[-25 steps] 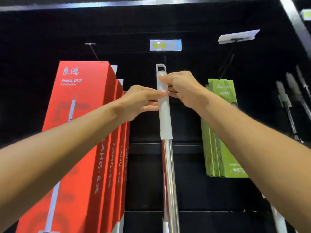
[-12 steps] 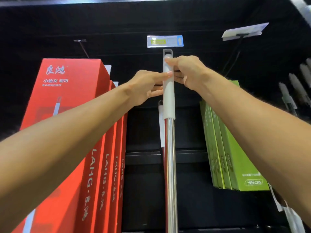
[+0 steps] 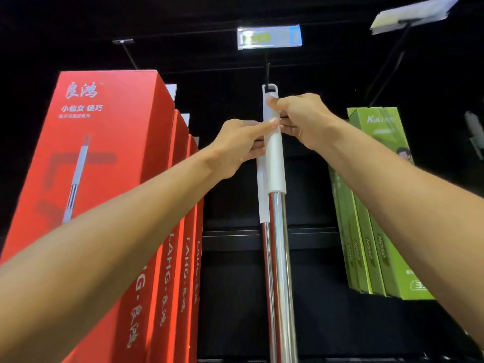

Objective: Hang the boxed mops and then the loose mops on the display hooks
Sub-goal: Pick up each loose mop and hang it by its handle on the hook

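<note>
Loose mop [image 3: 279, 231]: white grip with hang-loop on display hook [image 3: 267, 74], chrome shaft below; left hand [image 3: 235, 148] and right hand [image 3: 303, 120] fingers pinching grip

We are facing a black display wall [image 3: 78, 27], very dark throughout. A black horizontal rail [image 3: 230, 233] is running across its middle. A lit price tag [image 3: 269, 37] is glowing up top; a second tag holder [image 3: 413, 14] is tilting at upper right.
</note>
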